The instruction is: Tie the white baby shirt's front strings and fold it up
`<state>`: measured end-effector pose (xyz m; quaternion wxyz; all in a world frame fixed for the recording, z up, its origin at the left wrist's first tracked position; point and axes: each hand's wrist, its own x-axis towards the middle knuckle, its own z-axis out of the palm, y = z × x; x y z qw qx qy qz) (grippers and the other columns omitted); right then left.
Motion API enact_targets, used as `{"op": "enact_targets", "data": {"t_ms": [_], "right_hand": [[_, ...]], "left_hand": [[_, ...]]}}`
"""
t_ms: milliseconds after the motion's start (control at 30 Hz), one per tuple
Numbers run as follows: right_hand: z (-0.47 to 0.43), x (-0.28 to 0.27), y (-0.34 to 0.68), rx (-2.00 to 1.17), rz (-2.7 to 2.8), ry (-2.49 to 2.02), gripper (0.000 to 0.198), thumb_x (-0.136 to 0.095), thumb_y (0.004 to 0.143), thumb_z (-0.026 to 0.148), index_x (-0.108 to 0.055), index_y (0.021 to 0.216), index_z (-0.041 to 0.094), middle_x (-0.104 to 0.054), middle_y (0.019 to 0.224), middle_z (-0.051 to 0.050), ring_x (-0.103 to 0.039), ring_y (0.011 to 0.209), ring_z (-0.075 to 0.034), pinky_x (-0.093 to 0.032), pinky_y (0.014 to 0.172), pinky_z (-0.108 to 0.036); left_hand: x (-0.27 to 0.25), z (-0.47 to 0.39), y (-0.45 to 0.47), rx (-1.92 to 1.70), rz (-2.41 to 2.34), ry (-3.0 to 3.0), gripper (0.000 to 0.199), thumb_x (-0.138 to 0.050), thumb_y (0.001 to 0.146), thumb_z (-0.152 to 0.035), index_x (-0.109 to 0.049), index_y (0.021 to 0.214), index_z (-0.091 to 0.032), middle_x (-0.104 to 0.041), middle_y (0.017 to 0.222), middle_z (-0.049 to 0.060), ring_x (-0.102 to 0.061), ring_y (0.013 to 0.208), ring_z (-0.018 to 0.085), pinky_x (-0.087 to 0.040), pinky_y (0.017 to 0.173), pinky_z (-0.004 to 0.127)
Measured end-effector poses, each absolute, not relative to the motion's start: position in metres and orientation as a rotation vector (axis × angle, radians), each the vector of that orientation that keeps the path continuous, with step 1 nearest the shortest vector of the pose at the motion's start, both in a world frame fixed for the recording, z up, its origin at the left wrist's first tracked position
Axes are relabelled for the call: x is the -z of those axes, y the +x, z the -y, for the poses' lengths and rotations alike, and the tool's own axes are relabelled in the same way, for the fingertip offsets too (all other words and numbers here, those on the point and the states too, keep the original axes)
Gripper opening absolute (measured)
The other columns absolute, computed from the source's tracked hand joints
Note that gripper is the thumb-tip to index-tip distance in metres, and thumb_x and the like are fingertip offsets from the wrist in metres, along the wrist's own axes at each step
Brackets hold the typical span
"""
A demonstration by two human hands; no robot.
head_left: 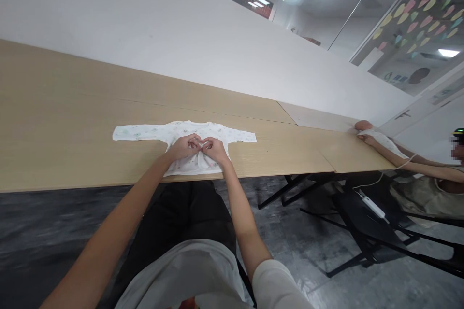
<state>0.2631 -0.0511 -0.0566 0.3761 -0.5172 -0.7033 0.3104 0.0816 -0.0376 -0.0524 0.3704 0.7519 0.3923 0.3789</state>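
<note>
A small white baby shirt (188, 128) with a faint print lies spread on the wooden table, its long sleeves stretched out to both sides. My left hand (185, 147) and my right hand (215, 149) meet at the middle of its front. The fingers of each are pinched on the fabric, and the cloth bunches up between them. Whatever small part sits at the fingertips is too small to make out. The shirt's lower hem lies close to the table's near edge.
The long table (72, 106) runs along a white wall (145, 34). To the right a co-worker's arms (398, 154) rest over white cloth and a doll-like round head (363, 125). A black folding chair (369, 217) holds a white power strip (373, 206) with a cable.
</note>
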Motion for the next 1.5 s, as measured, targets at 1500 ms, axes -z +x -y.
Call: {"op": "enact_targets", "data": {"t_ms": [1500], "right_hand": [[0.0443, 0.0607, 0.2611, -0.937, 1.721, -1.332, 0.02, -0.069, 0.066, 0.01, -0.062, 0.083, 0.02, -0.063, 0.072, 0.007, -0.061, 0.071, -0.011, -0.047, 0.069, -0.022]], "left_hand": [[0.0541, 0.035, 0.0764, -0.851, -1.114, 1.917, 0.041, -0.066, 0.062, -0.04, -0.064, 0.099, -0.022, -0.073, 0.075, 0.001, -0.065, 0.07, 0.019, -0.048, 0.064, 0.028]]}}
